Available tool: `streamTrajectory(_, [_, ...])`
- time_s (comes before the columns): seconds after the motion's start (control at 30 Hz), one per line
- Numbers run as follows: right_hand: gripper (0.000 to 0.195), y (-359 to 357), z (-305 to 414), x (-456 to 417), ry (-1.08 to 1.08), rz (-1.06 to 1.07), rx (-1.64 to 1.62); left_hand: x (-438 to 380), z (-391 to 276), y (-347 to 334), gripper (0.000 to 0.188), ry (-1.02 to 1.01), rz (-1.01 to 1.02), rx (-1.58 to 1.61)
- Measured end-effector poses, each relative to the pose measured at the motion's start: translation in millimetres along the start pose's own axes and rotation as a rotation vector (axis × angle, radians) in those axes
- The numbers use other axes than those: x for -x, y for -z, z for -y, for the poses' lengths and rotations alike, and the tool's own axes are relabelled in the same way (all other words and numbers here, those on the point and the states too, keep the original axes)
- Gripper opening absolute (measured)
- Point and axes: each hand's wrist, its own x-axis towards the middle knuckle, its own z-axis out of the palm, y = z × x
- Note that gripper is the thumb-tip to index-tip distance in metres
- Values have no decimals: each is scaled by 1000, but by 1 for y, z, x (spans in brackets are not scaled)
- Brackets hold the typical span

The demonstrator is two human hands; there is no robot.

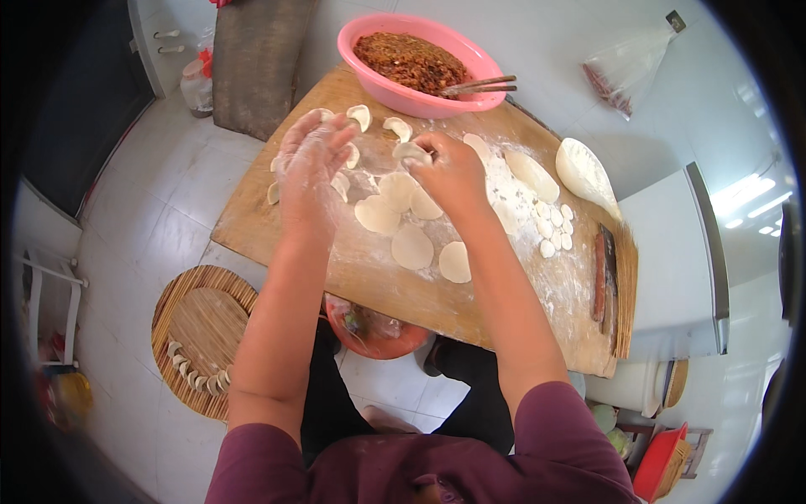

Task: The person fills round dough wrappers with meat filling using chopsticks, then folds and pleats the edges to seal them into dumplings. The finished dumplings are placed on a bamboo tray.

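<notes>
My right hand holds a folded dumpling by its edge, over the floured wooden board. To its left my left hand, floury and with its fingers apart, is raised above several shaped dumplings. Two of these, a curved dumpling and another dumpling, lie between the hands and the pink basin. The basin holds chopped filling with chopsticks stuck in it. Flat round dough wrappers lie nearer to me, some overlapping. Small dough pieces lie in flour on the right.
A scoop of flour, a cleaver and a straw brush lie along the board's right side. Low on the left, a round woven tray bears several dumplings. An orange-red basin stands below the board's near edge.
</notes>
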Motion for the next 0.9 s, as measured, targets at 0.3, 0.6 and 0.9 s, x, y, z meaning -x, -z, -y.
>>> streamTrajectory(0.3, [26, -33, -2, -48, 21, 78, 311, -7, -3, 12, 43, -6, -111, 129])
streamTrajectory(0.6, [35, 15, -89, -70, -17, 139, 430, -6, 8, 6, 38, 15, -93, 110])
streamTrajectory(0.9, [28, 18, -97, -101, -118, 330, 417, -3, 17, 0, 34, 37, -71, 105])
